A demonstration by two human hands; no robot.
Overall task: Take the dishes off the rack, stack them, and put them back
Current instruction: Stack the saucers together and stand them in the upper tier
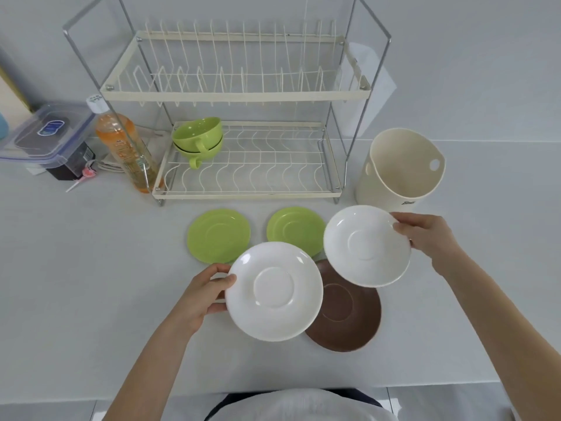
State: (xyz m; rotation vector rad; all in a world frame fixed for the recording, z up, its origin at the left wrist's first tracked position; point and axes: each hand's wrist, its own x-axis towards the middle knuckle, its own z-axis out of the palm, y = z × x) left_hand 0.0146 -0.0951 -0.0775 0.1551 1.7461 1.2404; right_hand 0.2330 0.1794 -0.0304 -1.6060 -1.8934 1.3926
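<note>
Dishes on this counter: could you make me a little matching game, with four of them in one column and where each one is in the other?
Things:
1. brown saucer
2. green cups
3. green saucers
4. white saucers

Places:
A. stacked on the lower shelf of the rack
B. one held in the left hand, one in the right hand
C. flat on the counter, side by side, in front of the rack
D. flat on the counter, partly under the white ones

Pairs: 1-D, 2-A, 3-C, 4-B

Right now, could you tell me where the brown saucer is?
The brown saucer lies flat on the counter right of centre, partly hidden under the two white saucers in the head view.
</note>
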